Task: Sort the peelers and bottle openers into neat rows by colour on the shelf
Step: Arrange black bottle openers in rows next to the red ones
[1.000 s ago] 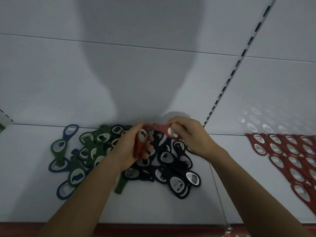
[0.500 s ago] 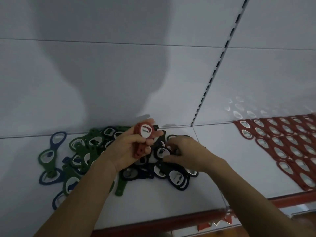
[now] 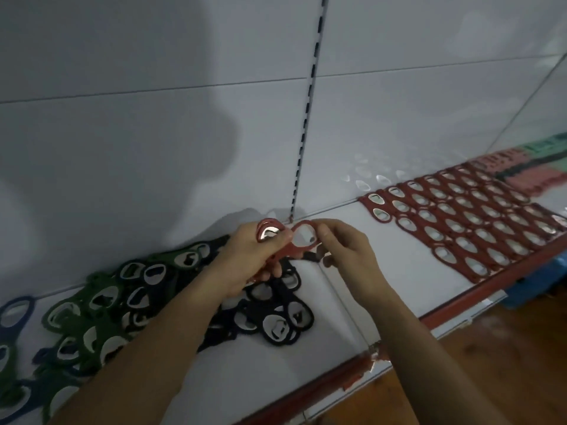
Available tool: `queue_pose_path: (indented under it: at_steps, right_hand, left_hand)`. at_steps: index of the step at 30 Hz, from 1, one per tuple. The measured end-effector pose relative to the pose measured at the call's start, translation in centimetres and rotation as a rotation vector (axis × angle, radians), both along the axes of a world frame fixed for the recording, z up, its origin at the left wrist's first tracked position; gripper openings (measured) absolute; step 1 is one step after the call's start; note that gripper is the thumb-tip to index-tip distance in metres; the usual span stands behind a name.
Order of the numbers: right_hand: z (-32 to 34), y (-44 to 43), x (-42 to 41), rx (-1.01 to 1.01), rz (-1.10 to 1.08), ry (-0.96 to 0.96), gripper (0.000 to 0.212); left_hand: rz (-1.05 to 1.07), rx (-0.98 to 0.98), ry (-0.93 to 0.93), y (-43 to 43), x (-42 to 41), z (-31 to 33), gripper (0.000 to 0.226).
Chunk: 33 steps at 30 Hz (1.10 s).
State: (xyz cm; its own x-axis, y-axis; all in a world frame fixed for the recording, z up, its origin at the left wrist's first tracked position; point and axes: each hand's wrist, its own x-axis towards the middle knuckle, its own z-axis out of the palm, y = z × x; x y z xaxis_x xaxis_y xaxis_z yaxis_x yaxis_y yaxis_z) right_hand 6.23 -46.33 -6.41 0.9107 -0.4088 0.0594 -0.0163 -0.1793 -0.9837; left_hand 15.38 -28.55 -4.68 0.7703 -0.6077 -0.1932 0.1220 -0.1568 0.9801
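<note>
My left hand (image 3: 248,259) grips red bottle openers (image 3: 270,233) above a loose pile of green, blue and black bottle openers (image 3: 147,289) on the white shelf (image 3: 306,363). My right hand (image 3: 346,256) pinches the ring end of another red bottle opener (image 3: 302,236), which crosses towards the left hand. Neat rows of red bottle openers (image 3: 466,222) lie further right on the shelf. Pink and pale green items, blurred, lie in rows (image 3: 534,170) at the far right.
A slotted upright (image 3: 306,118) runs down the white back panel behind the hands. The shelf has a red front edge (image 3: 445,311). A wooden floor (image 3: 491,363) and a blue crate (image 3: 546,283) show below at the right.
My right hand has left the black openers in the pile and now pinches a red opener beside the left hand. The view has swung right, showing more of the red rows.
</note>
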Motion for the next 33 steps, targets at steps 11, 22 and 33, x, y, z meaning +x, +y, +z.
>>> queue_pose_path:
  at_steps: [11,22,33]
  right_hand:
    - [-1.4,-13.4,-6.3,-0.248,-0.298,0.036,0.024]
    - [-5.6,-16.9,-6.7,-1.007,-0.326,0.248,0.027]
    - [-6.1,-16.5,-6.6,-0.994,-0.338,0.311,0.023]
  left_hand:
    - [-0.112,0.029,-0.151,-17.2,-1.3,-1.9,0.011]
    - [0.065,0.238,-0.770,-24.0,-1.5,-6.6,0.047]
    - [-0.098,0.516,-1.055,-24.3,-0.9,-8.1,0.053]
